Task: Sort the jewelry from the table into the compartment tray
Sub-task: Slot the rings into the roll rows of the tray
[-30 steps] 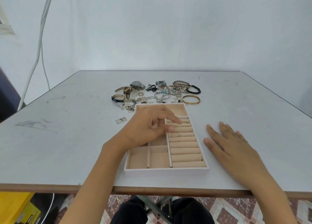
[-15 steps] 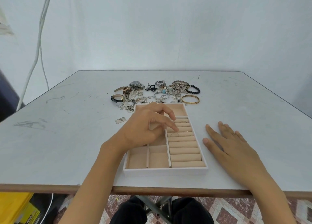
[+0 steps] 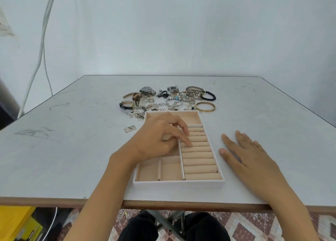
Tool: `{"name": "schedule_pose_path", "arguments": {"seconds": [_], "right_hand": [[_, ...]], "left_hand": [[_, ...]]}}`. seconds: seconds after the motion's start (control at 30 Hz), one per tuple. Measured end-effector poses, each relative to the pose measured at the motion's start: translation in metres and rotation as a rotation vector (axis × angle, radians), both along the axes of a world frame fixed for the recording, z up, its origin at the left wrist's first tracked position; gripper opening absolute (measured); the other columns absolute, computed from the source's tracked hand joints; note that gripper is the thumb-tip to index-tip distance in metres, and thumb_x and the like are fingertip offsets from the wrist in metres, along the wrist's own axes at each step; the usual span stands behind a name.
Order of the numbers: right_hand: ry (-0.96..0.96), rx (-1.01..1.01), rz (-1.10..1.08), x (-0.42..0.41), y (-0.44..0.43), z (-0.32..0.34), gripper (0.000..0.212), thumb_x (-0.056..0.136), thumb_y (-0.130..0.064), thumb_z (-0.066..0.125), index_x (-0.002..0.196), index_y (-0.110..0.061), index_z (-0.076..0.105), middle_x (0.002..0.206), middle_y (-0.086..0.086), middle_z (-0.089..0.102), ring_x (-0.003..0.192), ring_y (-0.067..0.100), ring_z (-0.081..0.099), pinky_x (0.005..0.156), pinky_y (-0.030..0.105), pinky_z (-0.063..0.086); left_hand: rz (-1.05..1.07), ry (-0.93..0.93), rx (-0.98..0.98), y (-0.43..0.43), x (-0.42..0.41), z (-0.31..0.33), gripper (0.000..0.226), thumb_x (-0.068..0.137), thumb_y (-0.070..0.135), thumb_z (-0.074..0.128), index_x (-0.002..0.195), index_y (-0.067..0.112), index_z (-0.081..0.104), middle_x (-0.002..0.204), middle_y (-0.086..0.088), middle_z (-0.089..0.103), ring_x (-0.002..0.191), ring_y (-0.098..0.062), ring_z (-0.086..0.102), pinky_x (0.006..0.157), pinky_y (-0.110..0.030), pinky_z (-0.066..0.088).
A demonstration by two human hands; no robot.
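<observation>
Your left hand [image 3: 160, 139] hangs over the middle of the compartment tray [image 3: 179, 183], its fingers bent at the knuckles and bunched close together; the fingertips [image 3: 188, 143] come down on the ring rolls [image 3: 200, 160], in the far half of that column and close to the divider along its left side; whether something small is pinched beneath them you cannot tell, since the fingers themselves cover the spot. Your right hand [image 3: 251, 160] lies palm down on the table [image 3: 72, 150], near the tray's right wall but apart from it; its fingers are straight and slightly fanned, gripping nothing.

A few thin rings [image 3: 198, 131] sit in the grooves between the far rolls, just beyond and to the right of your left fingertips. The jewelry pile [image 3: 169, 100] lies on the table past the tray's far wall; a black-strapped watch [image 3: 127, 105] is at its left end, a gold bangle [image 3: 205, 106] and a black bead bracelet [image 3: 209, 96] at its right; small silver pieces reach close to the tray's far left corner. A small flat tag [image 3: 130, 128] lies by itself just left of the tray.
</observation>
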State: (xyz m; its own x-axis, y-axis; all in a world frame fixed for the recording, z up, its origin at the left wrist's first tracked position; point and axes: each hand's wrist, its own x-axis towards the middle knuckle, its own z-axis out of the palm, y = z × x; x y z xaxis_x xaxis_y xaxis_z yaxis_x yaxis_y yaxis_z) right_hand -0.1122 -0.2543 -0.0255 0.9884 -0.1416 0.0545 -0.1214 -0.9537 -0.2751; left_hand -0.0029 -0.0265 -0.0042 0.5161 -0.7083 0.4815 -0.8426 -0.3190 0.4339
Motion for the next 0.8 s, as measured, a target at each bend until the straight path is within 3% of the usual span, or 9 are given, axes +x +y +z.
{"name": "schedule_pose_path", "arguments": {"seconds": [0.1,0.2,0.57,0.8], "right_hand": [[0.001,0.002,0.001,-0.0004,0.0002,0.0009,0.058,0.095,-0.056,0.015,0.15,-0.041,0.003,0.16,-0.005,-0.007,0.146,0.007,-0.009,0.115,0.025,-0.007],[0.002,-0.002,0.0,-0.0003,0.0008,0.0013,0.058,0.095,-0.056,0.015,0.15,-0.041,0.003,0.16,-0.005,-0.007,0.146,0.007,-0.009,0.116,0.025,-0.007],[-0.002,-0.001,-0.001,-0.0007,0.0007,0.0013,0.058,0.095,-0.057,0.015,0.15,-0.041,0.003,0.16,-0.006,-0.007,0.146,0.007,-0.008,0.116,0.025,-0.006],[-0.003,0.002,0.002,-0.0012,0.0005,0.0014,0.059,0.094,-0.057,0.014,0.15,-0.041,0.003,0.16,-0.006,-0.007,0.146,0.006,-0.009,0.116,0.024,-0.006]], "left_hand": [[-0.006,0.011,-0.019,0.0005,-0.0011,0.0018,0.039,0.074,0.008,0.045,0.085,0.027,0.078,0.097,0.013,0.066,0.085,-0.006,0.051,0.084,-0.024,0.041],[-0.004,0.02,-0.031,0.0011,-0.0002,0.0021,0.042,0.072,-0.001,0.049,0.084,0.026,0.079,0.096,0.013,0.066,0.086,-0.005,0.052,0.084,-0.025,0.041],[0.007,0.009,0.023,0.0012,-0.0003,0.0014,0.043,0.071,0.0,0.049,0.086,0.026,0.079,0.093,0.014,0.067,0.089,0.003,0.05,0.085,-0.011,0.036],[0.082,0.078,-0.074,0.004,0.0014,0.0032,0.039,0.078,0.002,0.051,0.088,0.029,0.076,0.094,0.017,0.066,0.095,-0.007,0.055,0.081,-0.023,0.043]]}}
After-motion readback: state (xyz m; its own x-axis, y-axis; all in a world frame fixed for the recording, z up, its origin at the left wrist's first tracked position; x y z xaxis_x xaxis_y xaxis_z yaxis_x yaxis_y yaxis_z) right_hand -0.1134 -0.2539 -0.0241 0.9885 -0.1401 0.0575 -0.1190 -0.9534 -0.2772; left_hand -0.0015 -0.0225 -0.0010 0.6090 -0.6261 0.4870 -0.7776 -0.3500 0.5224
